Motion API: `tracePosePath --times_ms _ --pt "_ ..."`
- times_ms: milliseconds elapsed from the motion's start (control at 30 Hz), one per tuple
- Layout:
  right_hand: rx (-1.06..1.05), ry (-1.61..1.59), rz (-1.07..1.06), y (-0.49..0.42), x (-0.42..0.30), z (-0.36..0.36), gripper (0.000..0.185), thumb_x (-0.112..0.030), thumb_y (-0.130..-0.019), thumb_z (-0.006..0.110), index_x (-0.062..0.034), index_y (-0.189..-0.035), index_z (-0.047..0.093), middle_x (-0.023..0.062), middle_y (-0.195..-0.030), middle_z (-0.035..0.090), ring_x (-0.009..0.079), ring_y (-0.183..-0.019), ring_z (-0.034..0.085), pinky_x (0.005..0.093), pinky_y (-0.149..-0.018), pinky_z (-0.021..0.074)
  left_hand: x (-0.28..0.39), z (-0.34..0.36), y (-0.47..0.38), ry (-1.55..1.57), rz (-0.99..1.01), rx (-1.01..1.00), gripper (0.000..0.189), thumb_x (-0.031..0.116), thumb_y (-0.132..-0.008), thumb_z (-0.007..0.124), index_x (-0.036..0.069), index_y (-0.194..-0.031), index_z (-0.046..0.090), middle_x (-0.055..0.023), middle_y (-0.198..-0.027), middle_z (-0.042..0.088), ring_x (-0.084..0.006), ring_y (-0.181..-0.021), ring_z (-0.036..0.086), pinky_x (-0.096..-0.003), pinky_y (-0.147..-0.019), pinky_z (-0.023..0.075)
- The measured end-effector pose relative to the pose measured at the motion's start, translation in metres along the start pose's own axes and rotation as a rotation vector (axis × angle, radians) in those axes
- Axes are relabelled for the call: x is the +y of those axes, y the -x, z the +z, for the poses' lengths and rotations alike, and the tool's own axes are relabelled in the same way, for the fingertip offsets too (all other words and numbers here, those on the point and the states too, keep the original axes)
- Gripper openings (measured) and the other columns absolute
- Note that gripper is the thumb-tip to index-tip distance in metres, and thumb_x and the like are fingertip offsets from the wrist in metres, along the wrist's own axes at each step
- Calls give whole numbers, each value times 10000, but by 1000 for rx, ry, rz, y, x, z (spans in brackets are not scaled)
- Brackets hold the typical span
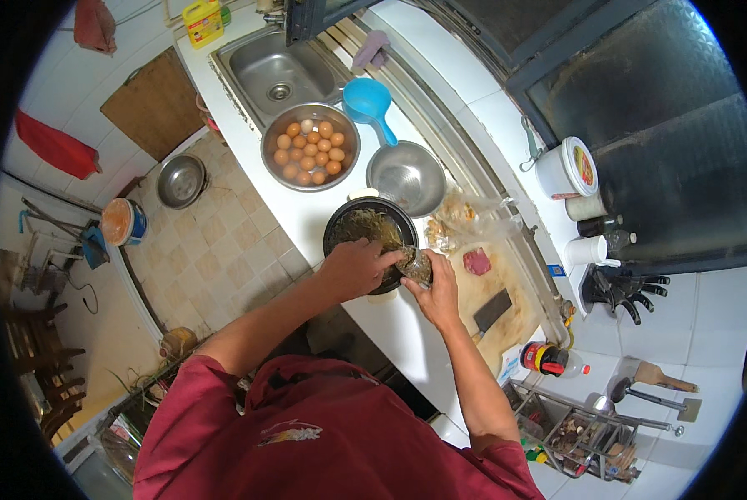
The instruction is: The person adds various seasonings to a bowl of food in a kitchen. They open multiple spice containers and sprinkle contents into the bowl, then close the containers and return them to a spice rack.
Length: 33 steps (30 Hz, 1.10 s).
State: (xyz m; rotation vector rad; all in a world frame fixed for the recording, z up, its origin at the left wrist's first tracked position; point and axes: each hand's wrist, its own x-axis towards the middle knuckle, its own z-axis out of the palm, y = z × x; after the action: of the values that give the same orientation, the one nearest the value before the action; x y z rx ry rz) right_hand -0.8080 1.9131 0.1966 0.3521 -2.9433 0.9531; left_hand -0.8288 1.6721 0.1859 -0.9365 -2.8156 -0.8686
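My right hand (435,289) grips a small clear jar (416,267) with dark, grainy contents, tilted over the near right rim of a black pot (333,232). My left hand (356,267) is over the pot, a finger and thumb reaching to the jar's mouth; whether it pinches anything is hidden. Inside the pot lies a stringy, greenish-brown dried plant material (373,225). Pale handles stick out from the pot's far and near sides. Right of my right hand, a piece of raw red meat (476,261) and a cleaver (492,310) lie on a wooden cutting board (517,275).
Beyond the pot stand a steel bowl of brown eggs (270,165), a steel basin (406,177) and a blue dipper (366,100). A clear plastic bag (473,215) of food pieces lies beside the board. The sink (280,62) is at the far end. A dark sauce bottle (543,358) stands right.
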Motion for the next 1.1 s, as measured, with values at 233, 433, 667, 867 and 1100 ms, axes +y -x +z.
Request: tracePosePath --times_ms 233,433,667,867,1100 --pt "46 -84 39 2 2 5 698 -222 -764 913 -40 -1347 575 186 -1184 642 413 -1139 598 486 -989 475 -14 -23 -2 280 -161 204 489 212 -899 711 205 -1384 651 -92 -1058 707 -317 -974 708 -431 -873 586" --pt "42 -133 86 0 -3 2 698 -207 -763 914 -29 -1348 577 185 -1200 644 408 -1154 599 482 -1002 480 -31 -65 -9 276 -346 137 451 194 -920 700 209 -1369 666 -93 -1011 715 -301 -977 711 -406 -882 584" --pt "39 -115 64 2 -1 5 714 -226 -762 919 -35 -1359 577 189 -1216 647 416 -1161 607 488 -1010 484 0 -42 -11 128 11 -122 546 216 -904 702 274 -1440 619 -60 -1025 679 -295 -963 687 -445 -833 578" --pt "52 -93 42 3 -3 4 734 -230 -752 928 -38 -1367 576 196 -1238 649 418 -1170 609 494 -1008 489 4 -22 -15 61 73 -119 507 217 -900 692 253 -1402 634 -91 -1034 678 -327 -959 697 -476 -799 581" --pt "102 -244 156 6 7 9 726 -198 -776 921 -17 -1381 563 183 -1260 654 378 -1197 624 445 -1048 491 -4 -27 -16 193 -65 180 442 205 -912 725 184 -1350 671 -87 -1085 730 -270 -998 720 -404 -847 590"
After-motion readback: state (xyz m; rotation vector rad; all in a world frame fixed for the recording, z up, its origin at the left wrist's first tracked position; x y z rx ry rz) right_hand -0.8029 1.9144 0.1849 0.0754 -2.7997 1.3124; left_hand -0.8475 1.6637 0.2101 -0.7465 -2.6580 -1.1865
